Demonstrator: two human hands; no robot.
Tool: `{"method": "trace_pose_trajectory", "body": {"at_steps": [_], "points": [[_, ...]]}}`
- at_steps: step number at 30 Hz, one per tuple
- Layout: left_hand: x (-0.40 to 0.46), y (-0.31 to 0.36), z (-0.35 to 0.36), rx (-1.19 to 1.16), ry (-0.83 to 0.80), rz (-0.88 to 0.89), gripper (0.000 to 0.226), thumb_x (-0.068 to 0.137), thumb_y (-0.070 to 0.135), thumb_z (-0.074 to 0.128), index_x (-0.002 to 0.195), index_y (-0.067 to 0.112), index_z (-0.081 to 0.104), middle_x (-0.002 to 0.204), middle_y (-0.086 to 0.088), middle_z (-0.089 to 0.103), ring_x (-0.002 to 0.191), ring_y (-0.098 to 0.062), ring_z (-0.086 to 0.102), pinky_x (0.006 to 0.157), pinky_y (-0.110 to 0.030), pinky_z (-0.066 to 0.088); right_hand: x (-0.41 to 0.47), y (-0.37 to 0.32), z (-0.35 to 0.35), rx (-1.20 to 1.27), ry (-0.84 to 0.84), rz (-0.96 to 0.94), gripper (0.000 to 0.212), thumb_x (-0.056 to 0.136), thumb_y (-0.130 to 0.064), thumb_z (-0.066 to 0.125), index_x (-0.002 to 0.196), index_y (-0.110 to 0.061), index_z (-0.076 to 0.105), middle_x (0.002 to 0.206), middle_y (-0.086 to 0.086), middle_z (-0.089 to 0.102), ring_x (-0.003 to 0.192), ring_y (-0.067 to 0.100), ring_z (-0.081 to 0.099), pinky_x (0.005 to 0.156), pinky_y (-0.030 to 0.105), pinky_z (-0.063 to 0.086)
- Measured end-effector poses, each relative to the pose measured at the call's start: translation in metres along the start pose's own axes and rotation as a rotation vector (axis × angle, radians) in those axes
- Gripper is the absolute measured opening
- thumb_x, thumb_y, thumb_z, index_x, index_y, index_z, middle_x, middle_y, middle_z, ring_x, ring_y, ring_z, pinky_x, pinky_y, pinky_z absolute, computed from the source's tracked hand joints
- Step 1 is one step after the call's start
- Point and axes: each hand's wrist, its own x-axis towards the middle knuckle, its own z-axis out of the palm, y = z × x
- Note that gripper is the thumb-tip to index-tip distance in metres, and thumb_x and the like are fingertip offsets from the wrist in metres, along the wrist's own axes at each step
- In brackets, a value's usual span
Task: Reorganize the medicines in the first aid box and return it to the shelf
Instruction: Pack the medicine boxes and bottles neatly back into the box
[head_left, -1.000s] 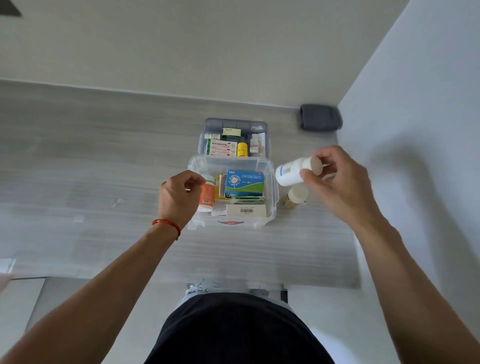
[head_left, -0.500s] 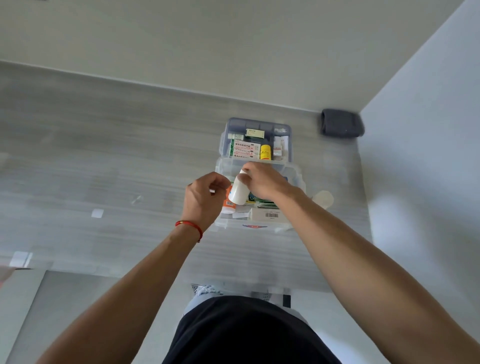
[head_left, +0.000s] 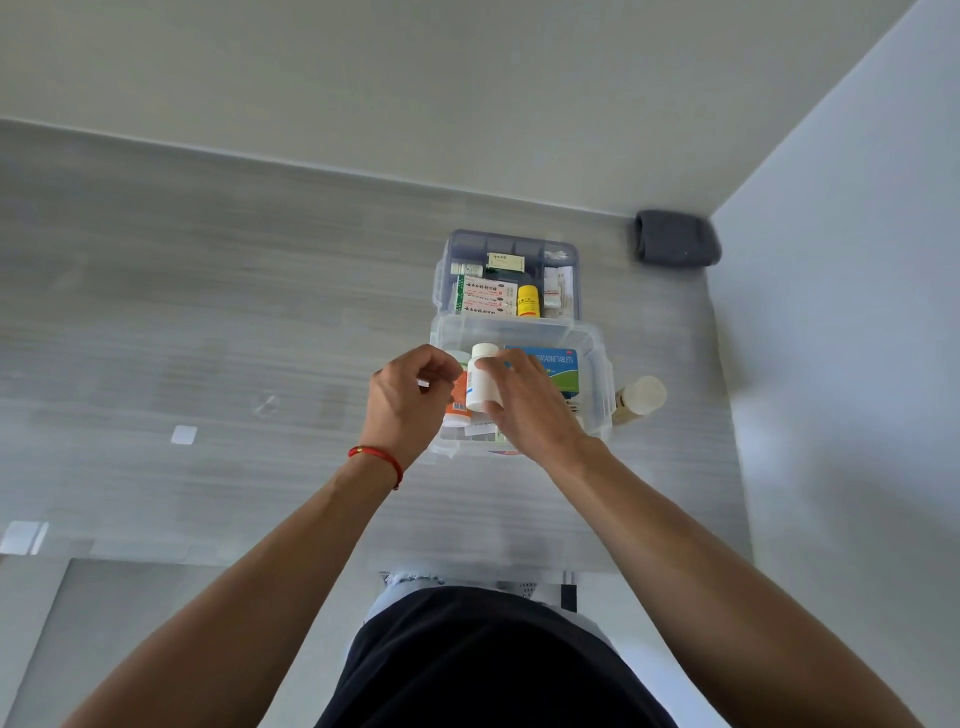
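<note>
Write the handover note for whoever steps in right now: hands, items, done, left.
Right hand: holds the white bottle upright inside the clear box.
Left hand: closed at the orange bottle beside it; grip unclear.
Blue carton is in the box; the tray behind holds small packs.
Left: the tan-capped bottle on the floor, tray, lid, shelf.

Only one feed on my end — head cam, wide-angle, looking steeply down and forward from standing height. Box (head_left: 519, 332) sits mid-frame on the floor (head_left: 208, 312), both forearms reach in from the bottom edge, wall corner at right — no second view to overlap.
</note>
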Motion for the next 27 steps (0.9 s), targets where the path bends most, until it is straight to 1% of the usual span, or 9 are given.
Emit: {"method": "trace_pose_trajectory", "body": {"at_steps": [5, 11, 14, 17, 20, 23, 24, 26, 27], "points": [[-0.001, 0.003, 0.001, 0.031, 0.009, 0.012, 0.028, 0.078, -0.007, 0.056, 0.077, 0.015, 0.072, 0.073, 0.009, 0.071, 0.073, -0.013, 0.070, 0.071, -0.040, 0.061, 0.010, -0.003, -0.006, -0.001, -0.011, 0.023, 0.062, 0.090, -0.017, 0.078, 0.144, -0.016, 0.048, 0.142, 0.013, 0.053, 0.126, 0.030, 0.056, 0.102, 0.045, 0.052], [0.003, 0.006, 0.001, 0.025, -0.004, -0.010, 0.029, 0.077, -0.010, 0.053, 0.078, 0.012, 0.072, 0.077, 0.000, 0.072, 0.074, -0.019, 0.071, 0.070, -0.040, 0.063, 0.013, -0.008, -0.008, -0.020, -0.042, 0.006, 0.071, 0.088, -0.024, 0.080, 0.148, -0.017, 0.042, 0.142, 0.016, 0.050, 0.127, 0.031, 0.056, 0.107, 0.045, 0.049], [0.005, 0.007, -0.001, 0.032, -0.028, -0.030, 0.029, 0.078, -0.011, 0.054, 0.081, 0.012, 0.073, 0.081, -0.003, 0.073, 0.074, -0.023, 0.072, 0.066, -0.028, 0.062, 0.015, -0.008, -0.010, -0.057, -0.112, 0.048, 0.078, 0.085, -0.032, 0.082, 0.147, -0.016, 0.038, 0.136, 0.016, 0.050, 0.124, 0.030, 0.055, 0.105, 0.044, 0.051], [0.007, 0.007, -0.002, 0.019, -0.029, -0.062, 0.028, 0.078, -0.010, 0.054, 0.082, 0.011, 0.073, 0.082, -0.005, 0.073, 0.072, -0.023, 0.073, 0.057, -0.012, 0.053, 0.016, -0.007, -0.012, 0.008, -0.225, 0.118, 0.087, 0.074, -0.043, 0.087, 0.141, -0.011, 0.042, 0.132, 0.015, 0.049, 0.122, 0.031, 0.053, 0.103, 0.045, 0.051], [0.006, 0.009, -0.001, 0.132, -0.053, -0.005, 0.029, 0.080, -0.009, 0.053, 0.089, 0.010, 0.073, 0.087, -0.002, 0.073, 0.071, -0.021, 0.072, 0.062, -0.017, 0.052, 0.019, -0.007, -0.016, 0.080, -0.267, 0.164, 0.092, 0.065, -0.056, 0.088, 0.134, -0.011, 0.047, 0.127, 0.011, 0.051, 0.119, 0.030, 0.054, 0.098, 0.043, 0.050], [0.010, 0.013, -0.002, 0.358, -0.217, 0.153, 0.028, 0.086, -0.004, 0.055, 0.107, 0.005, 0.071, 0.103, -0.009, 0.073, 0.084, -0.024, 0.067, 0.080, -0.032, 0.054, 0.014, -0.006, -0.018, 0.186, -0.293, 0.221, 0.098, 0.062, -0.070, 0.084, 0.131, -0.011, 0.049, 0.124, 0.009, 0.051, 0.120, 0.028, 0.051, 0.094, 0.038, 0.045], [0.012, 0.015, 0.000, 0.439, -0.313, 0.171, 0.025, 0.089, 0.002, 0.057, 0.111, 0.004, 0.069, 0.105, -0.012, 0.072, 0.089, -0.027, 0.066, 0.083, -0.036, 0.054, 0.011, -0.006, -0.018, 0.224, -0.272, 0.222, 0.086, 0.064, -0.068, 0.084, 0.124, -0.015, 0.051, 0.119, 0.008, 0.052, 0.119, 0.028, 0.052, 0.090, 0.036, 0.044], [0.016, 0.025, 0.006, 0.617, -0.498, 0.129, 0.023, 0.095, 0.017, 0.057, 0.113, 0.004, 0.064, 0.107, -0.014, 0.069, 0.096, -0.033, 0.064, 0.086, -0.042, 0.052, 0.005, -0.005, -0.017, 0.273, -0.188, 0.182, 0.055, 0.069, -0.058, 0.086, 0.097, -0.029, 0.049, 0.107, 0.006, 0.052, 0.111, 0.030, 0.057, 0.083, 0.033, 0.043], [0.020, 0.030, 0.010, 0.679, -0.575, 0.079, 0.023, 0.096, 0.023, 0.057, 0.110, 0.005, 0.062, 0.106, -0.014, 0.068, 0.096, -0.032, 0.063, 0.084, -0.040, 0.051, 0.003, -0.007, -0.018, 0.272, -0.169, 0.154, 0.053, 0.070, -0.055, 0.087, 0.096, -0.028, 0.049, 0.106, 0.009, 0.053, 0.109, 0.030, 0.058, 0.084, 0.034, 0.046]]}}
